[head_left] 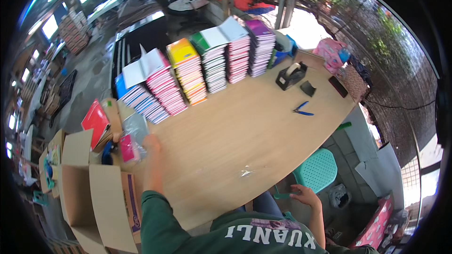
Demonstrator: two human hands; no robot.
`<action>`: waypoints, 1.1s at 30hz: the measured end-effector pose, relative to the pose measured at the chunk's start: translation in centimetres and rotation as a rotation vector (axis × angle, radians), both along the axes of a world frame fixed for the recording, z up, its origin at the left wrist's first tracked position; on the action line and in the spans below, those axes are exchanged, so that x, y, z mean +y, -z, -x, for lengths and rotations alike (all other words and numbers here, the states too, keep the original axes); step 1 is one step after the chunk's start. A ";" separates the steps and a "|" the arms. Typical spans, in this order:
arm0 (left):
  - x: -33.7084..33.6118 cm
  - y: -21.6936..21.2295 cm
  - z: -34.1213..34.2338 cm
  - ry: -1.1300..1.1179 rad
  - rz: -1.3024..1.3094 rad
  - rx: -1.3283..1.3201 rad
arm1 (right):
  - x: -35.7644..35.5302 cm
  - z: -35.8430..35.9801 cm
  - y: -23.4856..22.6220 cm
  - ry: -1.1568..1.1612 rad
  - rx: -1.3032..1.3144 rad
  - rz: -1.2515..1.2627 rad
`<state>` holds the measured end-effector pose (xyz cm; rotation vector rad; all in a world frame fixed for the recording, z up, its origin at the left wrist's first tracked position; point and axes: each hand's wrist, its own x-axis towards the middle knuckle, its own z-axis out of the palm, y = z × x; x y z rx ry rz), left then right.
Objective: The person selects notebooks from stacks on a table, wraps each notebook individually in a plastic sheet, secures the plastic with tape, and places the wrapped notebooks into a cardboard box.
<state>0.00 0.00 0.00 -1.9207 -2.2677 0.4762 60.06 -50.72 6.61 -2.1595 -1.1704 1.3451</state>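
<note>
At the left side of the table, my left hand (151, 145) reaches to the edge of a clear plastic bag (135, 127). The hand is smeared by motion, so whether its fingers grip the bag is unclear. Beside it lies a small pink packet (127, 148). Off the table's front edge, my right hand (307, 195) hangs low with fingers apart, close to a turquoise plastic edge (282, 195). Nothing shows in it. Tall stacks of spiral notebooks (188, 73) line the table's far side, with blue, pink, yellow, green, white and purple covers.
An open cardboard box (106, 202) stands left of the table (226, 136). A tape dispenser (291, 76), blue-handled nippers (303, 109) and a dark phone (338, 86) lie at the right. A turquoise stool (316, 170) stands off the right edge. A plastic scrap (246, 171) lies near the front.
</note>
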 end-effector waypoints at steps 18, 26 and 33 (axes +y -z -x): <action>-28.3 -9.8 -49.7 0.437 0.167 -0.591 | 29.4 -3.5 -0.4 0.136 0.683 -0.029; -26.8 -8.8 -46.9 -0.282 -0.208 -0.858 | 30.7 -9.8 4.9 -0.035 1.031 -0.212; -24.1 -9.3 -42.5 -0.444 0.145 -2.455 | 33.3 -10.2 -0.3 -0.145 1.261 -0.084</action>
